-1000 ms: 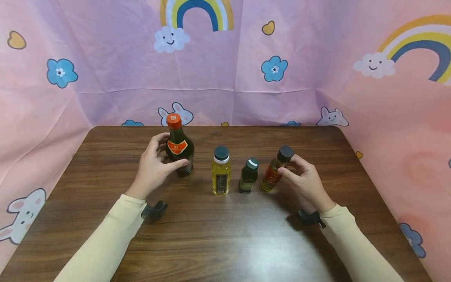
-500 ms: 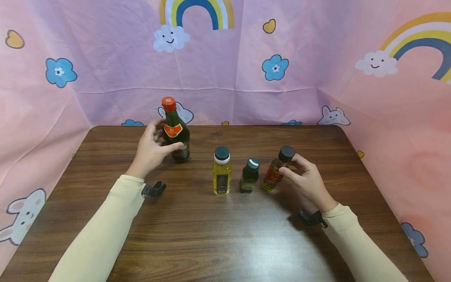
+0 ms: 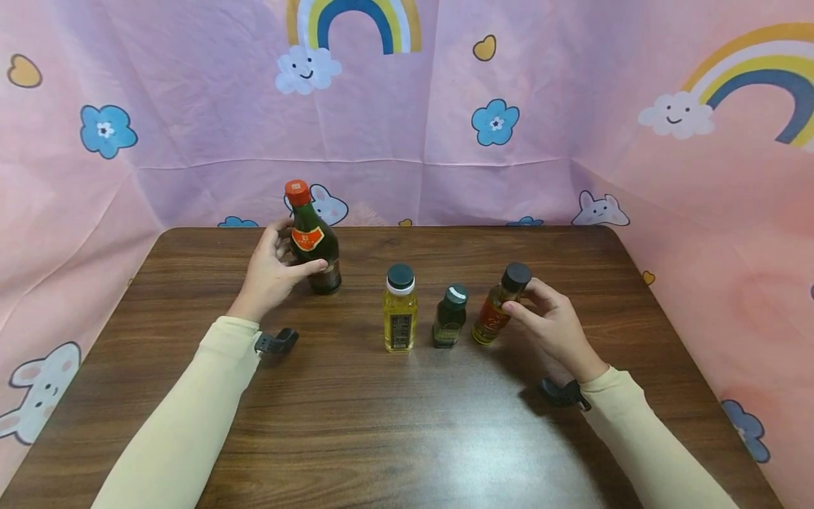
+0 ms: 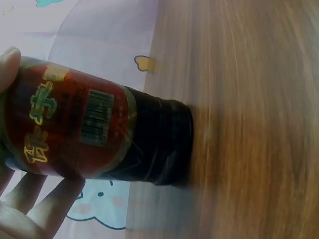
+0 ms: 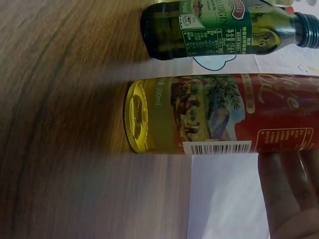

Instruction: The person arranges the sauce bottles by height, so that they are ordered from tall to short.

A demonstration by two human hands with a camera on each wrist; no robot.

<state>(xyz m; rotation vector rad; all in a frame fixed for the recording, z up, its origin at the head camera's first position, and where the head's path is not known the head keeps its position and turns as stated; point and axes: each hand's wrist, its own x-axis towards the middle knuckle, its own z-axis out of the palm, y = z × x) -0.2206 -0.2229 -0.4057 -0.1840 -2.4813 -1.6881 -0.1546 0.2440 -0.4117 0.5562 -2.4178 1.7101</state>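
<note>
Bottles in both your hands. Your left hand [image 3: 264, 280] grips the red-capped bottle [image 3: 316, 246], thumb on one side, fingers on the other; it's left of the yellow bottle [image 3: 400, 311] and farther from you, well apart, cap leaning left. Left wrist view: red label, barcode, dark base by the tabletop [image 3: 369, 424]; can't tell if it touches. Your right hand [image 3: 555, 326] holds the black-capped bottle [image 3: 490, 318] between thumb and fingers, right of the yellow bottle, cap leaning away from it. Base low at the tabletop, contact unclear. Green bottle [image 3: 449, 322] stands upright just right of the yellow bottle, apart from it, black-capped one on its other side. Yellow bottle itself stands upright. Your pale sleeves [image 3: 172, 417] come in on the yellow bottle's near side, left and right. Cartoon-print backdrop [image 3: 540, 92] hangs behind it.
</note>
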